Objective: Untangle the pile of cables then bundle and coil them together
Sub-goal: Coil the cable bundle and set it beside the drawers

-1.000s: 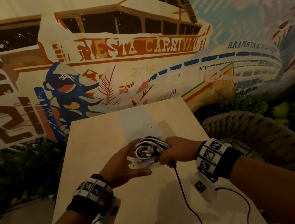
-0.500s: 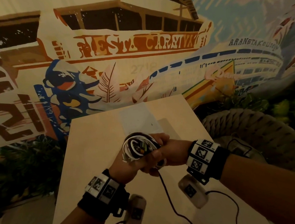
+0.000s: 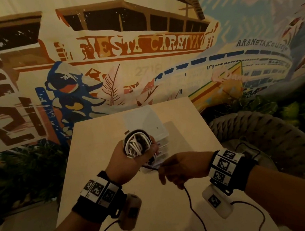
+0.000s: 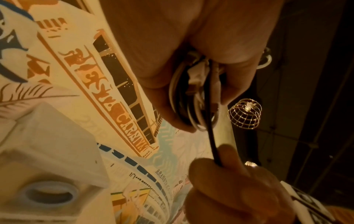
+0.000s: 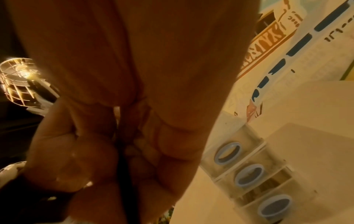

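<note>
Coil [image 3: 137,145] half hidden in left hand [image 3: 128,161], right hand [image 3: 180,169] blurred around black cable [image 3: 193,203]

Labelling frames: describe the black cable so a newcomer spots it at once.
Start at the pale table. Above it the left hand grips a coil of cables, mostly white. The black cable runs from that coil through the right hand, then trails loose towards the near edge.

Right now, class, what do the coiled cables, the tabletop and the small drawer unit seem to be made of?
Coiled cables: smooth plastic-jacketed cord, white and black, bending in tight glossy loops in the left hand. Tabletop: pale, matte, probably wood or laminate; no grain is visible. Drawer unit: translucent plastic, likely, since the contents show dimly through the fronts; ring pulls look bluish plastic.
</note>
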Available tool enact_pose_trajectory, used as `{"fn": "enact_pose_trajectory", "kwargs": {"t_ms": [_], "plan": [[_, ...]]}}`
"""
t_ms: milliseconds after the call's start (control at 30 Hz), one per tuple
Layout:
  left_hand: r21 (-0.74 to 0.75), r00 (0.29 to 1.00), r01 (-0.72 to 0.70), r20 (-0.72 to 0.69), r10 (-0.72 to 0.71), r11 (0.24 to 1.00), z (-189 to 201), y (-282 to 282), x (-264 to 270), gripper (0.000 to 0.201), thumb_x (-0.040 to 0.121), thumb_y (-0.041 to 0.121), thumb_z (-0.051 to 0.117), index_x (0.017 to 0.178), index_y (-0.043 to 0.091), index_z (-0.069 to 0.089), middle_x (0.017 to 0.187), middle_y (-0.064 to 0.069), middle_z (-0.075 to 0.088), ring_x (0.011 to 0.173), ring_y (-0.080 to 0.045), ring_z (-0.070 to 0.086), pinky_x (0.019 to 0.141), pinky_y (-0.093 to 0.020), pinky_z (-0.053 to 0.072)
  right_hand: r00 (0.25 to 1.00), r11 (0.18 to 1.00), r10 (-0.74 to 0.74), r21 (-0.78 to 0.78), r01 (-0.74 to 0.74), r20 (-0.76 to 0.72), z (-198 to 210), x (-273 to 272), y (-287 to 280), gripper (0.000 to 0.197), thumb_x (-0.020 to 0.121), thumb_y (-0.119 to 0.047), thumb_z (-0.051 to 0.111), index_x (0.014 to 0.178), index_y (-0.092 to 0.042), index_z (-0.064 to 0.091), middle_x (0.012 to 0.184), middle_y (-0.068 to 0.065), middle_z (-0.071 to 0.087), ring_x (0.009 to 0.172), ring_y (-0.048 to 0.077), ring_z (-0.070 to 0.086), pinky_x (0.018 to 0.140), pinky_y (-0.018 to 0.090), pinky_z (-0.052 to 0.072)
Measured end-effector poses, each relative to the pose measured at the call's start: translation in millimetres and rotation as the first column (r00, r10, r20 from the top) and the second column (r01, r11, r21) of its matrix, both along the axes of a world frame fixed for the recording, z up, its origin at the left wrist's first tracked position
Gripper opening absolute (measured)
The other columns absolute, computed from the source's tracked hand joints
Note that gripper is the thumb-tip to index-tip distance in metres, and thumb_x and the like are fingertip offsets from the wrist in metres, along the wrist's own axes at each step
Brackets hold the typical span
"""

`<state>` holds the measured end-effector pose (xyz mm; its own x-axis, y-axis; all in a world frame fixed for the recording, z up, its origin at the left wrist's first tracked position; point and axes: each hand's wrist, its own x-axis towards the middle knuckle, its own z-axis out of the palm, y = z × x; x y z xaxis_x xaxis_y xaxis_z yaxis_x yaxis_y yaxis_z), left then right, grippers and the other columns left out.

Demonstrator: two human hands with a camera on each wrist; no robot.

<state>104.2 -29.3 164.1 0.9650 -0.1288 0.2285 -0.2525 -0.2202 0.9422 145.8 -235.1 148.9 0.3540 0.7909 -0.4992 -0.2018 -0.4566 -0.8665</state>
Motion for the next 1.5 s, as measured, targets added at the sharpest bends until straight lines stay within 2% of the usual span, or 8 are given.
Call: {"fn": "enact_pose_trajectory", "kwargs": {"t_ms": [233,367,600,767,900,1167,1333,1500], "plan": [[0.130,0.997,0.054,-0.058,-0.046,0.990,-4,5,-5,0.022,0.078,0.039,0.076,0.094,0.024,0.074,0.087,-0.007,0.075,0.085,-0.025,0.073,0.079,-0.048,0.060,0.999,0.997,-0.023,-0.071,0.026,0.035,-7,-10,-26,0.031,0.105,-0.036,0.050,0.084,-0.014,0.055,0.074,0.002,0.047,0.066,0.018,0.048,0.079,0.034,0.058],[0.148,1.000,-0.029,0.000,0.029,0.989,5,17,-1,0.030,0.079,0.039,0.074,0.090,0.010,0.074,0.084,-0.007,0.075,0.083,-0.023,0.072,0.078,-0.041,0.059,1.000,0.993,0.017,-0.119,-0.018,-0.010,-20,-21,-51,0.032,0.104,-0.040,0.049,0.088,-0.013,0.052,0.078,0.001,0.050,0.067,0.013,0.054,0.087,0.038,0.056],[0.379,0.999,-0.044,0.013,0.042,0.924,-1,25,4,0.021,0.082,0.018,0.081,0.078,0.033,0.068,0.072,0.018,0.070,0.074,0.000,0.067,0.069,-0.014,0.050,0.900,0.971,-0.196,-0.048,0.233,0.389,25,-5,-78,0.038,0.107,-0.036,0.041,0.086,-0.016,0.066,0.056,-0.004,0.039,0.047,0.013,0.038,0.050,0.025,0.040],[0.687,0.997,0.039,0.023,-0.075,0.725,12,18,8,0.015,0.083,0.040,0.078,0.082,0.029,0.068,0.066,0.015,0.059,0.063,-0.003,0.054,0.059,-0.017,0.041,0.887,0.971,-0.176,-0.073,0.228,0.428,23,1,-70,0.037,0.106,-0.039,0.043,0.095,-0.020,0.073,0.061,0.006,0.032,0.047,0.015,0.030,0.047,0.027,0.037],[0.843,0.986,0.149,-0.085,-0.145,0.516,18,10,8,0.039,0.093,0.036,0.067,0.063,0.036,0.041,0.058,0.018,0.043,0.052,0.001,0.043,0.052,-0.012,0.028,0.889,0.966,-0.189,-0.086,0.245,0.417,16,3,-66,0.036,0.106,-0.038,0.044,0.098,-0.021,0.075,0.059,0.004,0.030,0.047,0.016,0.029,0.046,0.027,0.037],[0.754,0.952,0.304,-0.248,-0.176,0.582,16,13,4,0.029,0.089,0.035,0.074,0.070,0.043,0.053,0.058,0.025,0.057,0.059,0.006,0.059,0.060,-0.008,0.044,0.892,0.961,-0.206,-0.090,0.263,0.402,13,14,-63,0.035,0.106,-0.035,0.046,0.095,-0.017,0.074,0.057,-0.003,0.041,0.047,0.012,0.036,0.046,0.024,0.039],[0.854,0.936,0.349,-0.299,-0.185,0.387,15,5,4,0.026,0.089,0.032,0.071,0.077,0.037,0.048,0.062,0.020,0.048,0.054,0.005,0.046,0.061,-0.016,0.038,0.950,0.973,-0.187,-0.088,0.214,0.251,13,20,-53,0.034,0.107,-0.028,0.046,0.100,-0.007,0.072,0.085,0.007,0.073,0.074,0.022,0.070,0.060,0.029,0.053],[0.927,0.940,0.317,-0.280,-0.194,0.200,16,-10,7,0.015,0.088,0.032,0.067,0.086,0.025,0.054,0.071,0.006,0.048,0.065,-0.015,0.047,0.065,-0.025,0.039,0.963,0.958,-0.235,-0.137,0.253,0.135,21,26,-29,0.035,0.103,-0.031,0.052,0.116,-0.002,0.068,0.104,0.020,0.075,0.084,0.033,0.073,0.065,0.034,0.057]]}}
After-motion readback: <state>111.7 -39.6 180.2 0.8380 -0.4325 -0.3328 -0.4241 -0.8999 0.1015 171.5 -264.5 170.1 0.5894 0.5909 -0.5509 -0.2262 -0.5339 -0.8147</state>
